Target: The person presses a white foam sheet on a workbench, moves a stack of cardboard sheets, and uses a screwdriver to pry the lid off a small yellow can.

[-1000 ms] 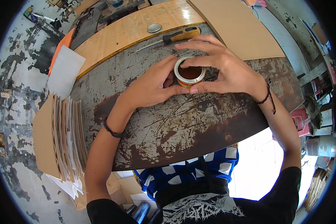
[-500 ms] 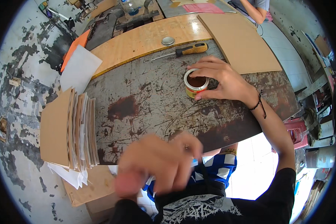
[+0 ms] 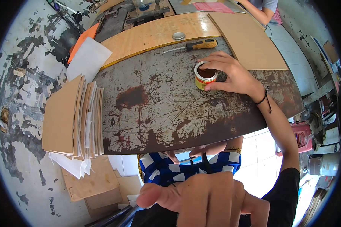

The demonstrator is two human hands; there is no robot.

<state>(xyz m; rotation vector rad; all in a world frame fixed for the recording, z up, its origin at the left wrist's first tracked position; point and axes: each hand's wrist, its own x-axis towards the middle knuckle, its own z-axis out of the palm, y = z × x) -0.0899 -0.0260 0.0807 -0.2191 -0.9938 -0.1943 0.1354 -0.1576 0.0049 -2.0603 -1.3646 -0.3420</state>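
Note:
My right hand [image 3: 236, 73] grips a small round tin can [image 3: 205, 84] with a yellow and red label, standing upright on the worn metal tabletop [image 3: 163, 109]. The can has no lid on, and its inside looks dark brown. Fingers lie over its far rim, the thumb against its near side. Close to the camera, my left hand [image 3: 212, 198] is raised in front of my lap, thumb stretched out and some fingers bent. Nothing shows in it, though its lower part is cut off. Beyond the can lies a screwdriver [image 3: 202, 44] with a yellow and black handle.
A round metal lid [image 3: 179, 36] rests on the wooden strip [image 3: 147, 43]. At the left edge stands a stack of cardboard sheets [image 3: 60, 117], with a white sheet [image 3: 89, 58] behind. A large brown board [image 3: 250, 43] covers the far right. Another person's arm [image 3: 259, 15] shows beyond.
My left hand has moved down and to the right, closer to the camera. The view has shifted slightly; my right hand keeps its hold on the tin can.

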